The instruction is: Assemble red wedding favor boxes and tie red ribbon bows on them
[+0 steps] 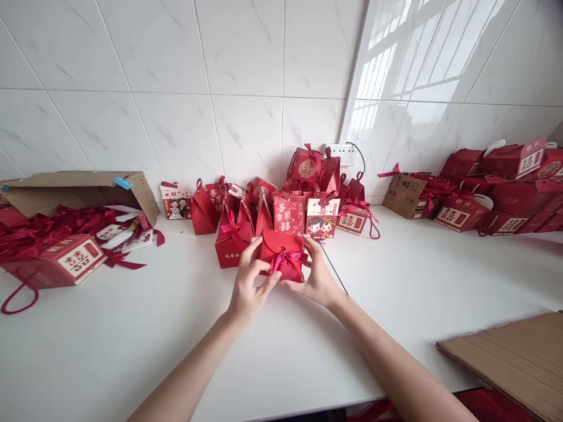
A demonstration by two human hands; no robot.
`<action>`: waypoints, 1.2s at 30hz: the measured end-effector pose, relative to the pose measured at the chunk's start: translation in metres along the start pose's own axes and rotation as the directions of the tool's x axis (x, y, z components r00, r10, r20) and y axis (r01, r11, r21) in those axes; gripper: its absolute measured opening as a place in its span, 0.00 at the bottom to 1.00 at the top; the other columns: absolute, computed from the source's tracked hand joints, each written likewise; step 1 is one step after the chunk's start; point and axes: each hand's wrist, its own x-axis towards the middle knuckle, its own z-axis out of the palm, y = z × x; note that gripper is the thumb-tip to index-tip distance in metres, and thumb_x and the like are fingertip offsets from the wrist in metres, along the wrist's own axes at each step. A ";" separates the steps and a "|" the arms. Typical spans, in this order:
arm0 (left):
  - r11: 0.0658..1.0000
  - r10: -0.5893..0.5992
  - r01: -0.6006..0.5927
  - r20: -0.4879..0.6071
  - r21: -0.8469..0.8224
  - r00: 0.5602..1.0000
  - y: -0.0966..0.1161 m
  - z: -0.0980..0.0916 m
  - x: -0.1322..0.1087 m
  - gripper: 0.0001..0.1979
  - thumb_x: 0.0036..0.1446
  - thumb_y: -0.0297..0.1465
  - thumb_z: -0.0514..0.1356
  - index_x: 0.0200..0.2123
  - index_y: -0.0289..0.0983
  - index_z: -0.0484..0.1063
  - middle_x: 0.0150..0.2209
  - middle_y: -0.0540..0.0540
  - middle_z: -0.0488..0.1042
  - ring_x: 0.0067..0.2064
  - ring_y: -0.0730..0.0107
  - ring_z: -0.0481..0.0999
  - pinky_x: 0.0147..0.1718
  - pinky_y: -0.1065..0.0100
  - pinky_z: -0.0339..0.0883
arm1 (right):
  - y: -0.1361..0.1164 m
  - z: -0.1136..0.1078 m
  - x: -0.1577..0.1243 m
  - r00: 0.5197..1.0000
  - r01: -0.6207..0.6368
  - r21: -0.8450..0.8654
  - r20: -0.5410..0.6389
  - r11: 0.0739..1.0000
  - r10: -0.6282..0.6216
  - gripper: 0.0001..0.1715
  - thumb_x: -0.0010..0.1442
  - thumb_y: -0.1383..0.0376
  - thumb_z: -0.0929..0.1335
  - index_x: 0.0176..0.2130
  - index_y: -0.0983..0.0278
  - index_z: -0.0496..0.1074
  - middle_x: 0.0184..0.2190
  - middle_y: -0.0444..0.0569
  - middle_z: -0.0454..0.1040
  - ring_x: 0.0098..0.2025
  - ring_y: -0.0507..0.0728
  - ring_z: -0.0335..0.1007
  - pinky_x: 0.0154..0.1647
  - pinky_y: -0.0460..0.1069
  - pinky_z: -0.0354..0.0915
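A small red gift box (276,245) with a magenta ribbon bow (288,261) stands on the white table (132,340), in front of a cluster of finished boxes. My left hand (247,281) grips its left side, with fingertips pinching the ribbon near the bow. From the right, my right hand (314,272) holds the box with fingers curled around its edge. Both hands are closed on the box.
Several red gift boxes (290,214) crowd the back by the tiled wall. An open cardboard carton (79,190) with ribbons and flat boxes lies at left. More red boxes (505,193) pile up at right. A cardboard sheet (514,357) sits at the near right edge.
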 end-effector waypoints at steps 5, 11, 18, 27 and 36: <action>0.988 0.146 -0.145 -0.013 0.047 0.989 0.008 -0.002 0.001 0.10 0.59 0.34 0.58 0.27 0.37 0.66 0.62 0.40 0.57 0.63 0.52 0.60 0.55 0.53 0.64 | -0.005 0.000 -0.001 0.994 0.081 -0.080 -0.063 0.993 -0.086 0.54 0.51 0.52 0.73 0.62 0.53 0.37 0.62 0.61 0.47 0.64 0.68 0.49 0.53 0.64 0.67; 0.972 0.236 -0.236 -0.026 0.012 0.971 0.010 -0.006 0.004 0.07 0.58 0.31 0.59 0.28 0.37 0.67 0.64 0.41 0.55 0.62 0.53 0.61 0.55 0.54 0.64 | -0.013 -0.003 0.001 0.982 0.159 -0.112 -0.082 0.981 -0.168 0.52 0.52 0.52 0.72 0.62 0.53 0.38 0.62 0.61 0.46 0.66 0.67 0.45 0.49 0.59 0.71; 0.974 0.225 -0.226 -0.021 -0.006 0.974 0.009 -0.005 0.003 0.08 0.59 0.34 0.58 0.30 0.38 0.64 0.63 0.39 0.56 0.62 0.53 0.61 0.56 0.52 0.61 | -0.010 -0.003 0.001 0.969 0.215 -0.092 -0.108 0.972 -0.224 0.53 0.51 0.53 0.73 0.62 0.53 0.40 0.62 0.61 0.47 0.65 0.67 0.48 0.46 0.60 0.72; 0.954 -0.298 0.298 0.048 -0.003 0.953 -0.018 0.000 -0.003 0.08 0.57 0.29 0.52 0.41 0.39 0.59 0.44 0.41 0.70 0.49 0.61 0.72 0.47 0.57 0.68 | -0.006 -0.010 0.009 0.895 -0.200 0.071 -0.393 0.977 0.211 0.50 0.48 0.51 0.72 0.60 0.55 0.43 0.59 0.58 0.53 0.58 0.64 0.59 0.49 0.61 0.69; 0.927 -0.374 0.347 0.309 0.141 0.875 -0.020 0.014 -0.016 0.18 0.52 0.32 0.54 0.48 0.37 0.60 0.48 0.38 0.69 0.52 0.51 0.70 0.51 0.47 0.63 | -0.001 -0.012 0.012 0.855 -0.249 0.008 -0.467 0.968 0.224 0.49 0.47 0.51 0.71 0.59 0.58 0.46 0.58 0.58 0.55 0.58 0.64 0.59 0.51 0.60 0.67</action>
